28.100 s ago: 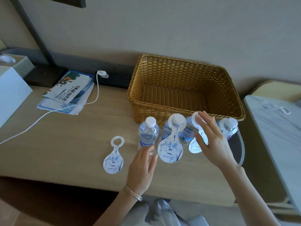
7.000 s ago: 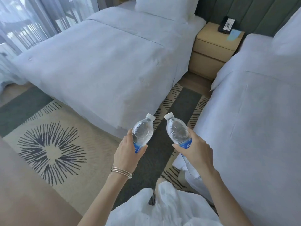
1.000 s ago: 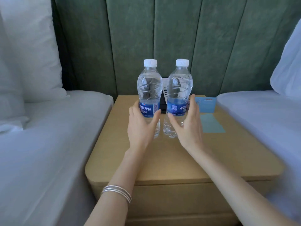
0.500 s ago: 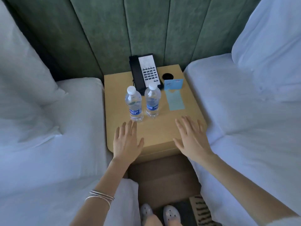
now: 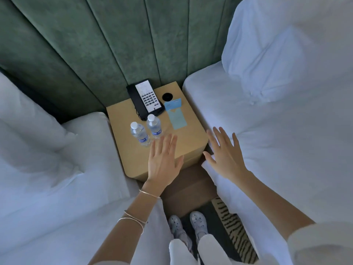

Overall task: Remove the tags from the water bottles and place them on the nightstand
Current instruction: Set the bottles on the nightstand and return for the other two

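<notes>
Head view, looking steeply down. Found the left-hand bottle [image 5: 138, 133] and the right-hand bottle [image 5: 154, 126] standing upright on the nightstand [image 5: 191, 139], just left of frame centre, side by side; could not tell whether touching. Saw white caps and bare necks, with no tags anywhere in the frame. Noted a telephone [image 5: 146, 98] behind the pair toward upper centre, and a pale blue card [image 5: 176, 116] lying flat to the right of them.

Found the left hand [image 5: 164, 161] just below the bottles, fingers straight and spread wide, holding nothing; could not tell whether hovering or resting on the wooden top. Found the right hand [image 5: 223, 155] right of centre, equally wide and empty, over the edge of the right-hand bed [image 5: 286, 150].

Judged the placing done for these two. Feared a knock from the left fingertips, just beside the bottle bases: with a careless forward sweep, could tip one tall, narrow bottle into its neighbour and send both rolling against the telephone or off the nightstand's left edge.
</notes>
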Motion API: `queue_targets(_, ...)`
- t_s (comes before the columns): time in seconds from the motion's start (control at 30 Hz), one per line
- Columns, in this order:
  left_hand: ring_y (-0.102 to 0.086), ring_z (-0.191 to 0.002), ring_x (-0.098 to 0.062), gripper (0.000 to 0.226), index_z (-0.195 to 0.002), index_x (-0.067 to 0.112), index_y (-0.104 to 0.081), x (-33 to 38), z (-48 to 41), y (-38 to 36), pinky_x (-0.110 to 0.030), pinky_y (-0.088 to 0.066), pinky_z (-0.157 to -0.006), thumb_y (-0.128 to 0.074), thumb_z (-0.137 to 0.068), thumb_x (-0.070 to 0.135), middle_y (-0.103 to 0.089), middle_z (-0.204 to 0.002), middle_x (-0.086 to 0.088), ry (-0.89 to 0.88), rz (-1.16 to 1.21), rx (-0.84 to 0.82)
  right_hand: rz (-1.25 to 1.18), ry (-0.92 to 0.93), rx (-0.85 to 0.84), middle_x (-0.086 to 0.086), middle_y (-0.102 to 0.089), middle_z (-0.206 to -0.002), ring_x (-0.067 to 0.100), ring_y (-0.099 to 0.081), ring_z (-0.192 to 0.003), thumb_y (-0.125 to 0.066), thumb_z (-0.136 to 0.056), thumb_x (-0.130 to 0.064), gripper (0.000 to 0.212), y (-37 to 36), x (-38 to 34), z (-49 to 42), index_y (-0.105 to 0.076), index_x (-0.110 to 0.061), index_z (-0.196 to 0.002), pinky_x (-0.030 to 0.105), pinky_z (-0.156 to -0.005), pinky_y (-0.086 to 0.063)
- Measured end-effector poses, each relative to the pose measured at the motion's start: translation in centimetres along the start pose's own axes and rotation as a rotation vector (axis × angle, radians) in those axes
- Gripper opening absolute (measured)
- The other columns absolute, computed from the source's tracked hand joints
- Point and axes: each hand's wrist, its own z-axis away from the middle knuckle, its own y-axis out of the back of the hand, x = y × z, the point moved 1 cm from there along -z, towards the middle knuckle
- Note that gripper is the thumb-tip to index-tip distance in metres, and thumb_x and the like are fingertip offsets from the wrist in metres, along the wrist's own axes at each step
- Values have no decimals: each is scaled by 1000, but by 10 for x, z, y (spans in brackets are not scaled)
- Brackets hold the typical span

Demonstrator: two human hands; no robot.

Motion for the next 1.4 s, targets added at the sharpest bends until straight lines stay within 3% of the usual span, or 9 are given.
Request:
queue_targets(0.2, -37, -134, -31, 61, -138, 12, -40, 46, -13, 9, -48, -29, -108, -37, -88, 46, -43, -143, -8, -129, 34, 35, -32, -85, 53, 14, -42, -143, 31, -39, -134, -28, -89, -46, 62, 23, 26, 43, -38, -11, -140, 57, -103, -35)
queue_targets(0.37, -41, -131, -31, 60, -136, 11, -44, 82, -33, 7, -48, -33, -106, -34, -89, 46, -45, -142, -9, -343, 47, -9, -55, -237, 65, 14, -46, -141, 31, -44, -130, -28, -88, -46, 58, 30, 41, 71, -34, -15, -138, 55, -101, -39)
queue_targets(0.73, -41, -131, -33, 66, -141, 14, -38, 151, -44, -12, -48, -39, -102, -27, -89, 53, -40, -146, -10, -933, 95, -205, -102, -799, -17, 12, -48, -140, 31, -48, -127, -15, -93, -53, 64, 6, 32, 168, -44, -16, -136, 53, -101, -37)
queue_targets(0.87, -43, -130, -34, 67, -140, 15, -40, 178, -35, -23, -51, -38, -104, -22, -91, 57, -41, -145, -11, -1090, 86, -264, -119, -945, -34, 12, -49, -139, 30, -49, -125, -20, -91, -52, 63, 1, 22, 206, -45, -16, -136, 53, -99, -39)
queue_targets(0.93, -44, -129, -35, 67, -140, 16, -40, 214, -11, -25, -51, -37, -104, -22, -91, 57, -42, -144, -11, -1264, 80, -298, -150, -1126, -21, 12, -49, -139, 30, -49, -126, -23, -89, -51, 62, 2, 17, 249, -45, -15, -135, 53, -99, -41)
queue_targets(1.17, -50, -124, -34, 66, -135, 16, -44, 281, 62, -27, -50, -41, -100, -42, -83, 55, -49, -139, -11, -1608, 50, -310, -232, -1415, 55, 12, -47, -140, 31, -46, -128, -26, -90, -50, 61, -7, -8, 340, -42, -16, -137, 54, -99, -42)
queue_targets(1.4, -53, -121, -31, 63, -132, 14, -50, 349, 172, -29, -50, -46, -97, -46, -82, 52, -53, -135, -10, -1870, 9, -354, -274, -1661, 155, 8, -50, -138, 27, -46, -128, -29, -90, -46, 56, -18, -44, 449, -44, -16, -134, 48, -102, -41)
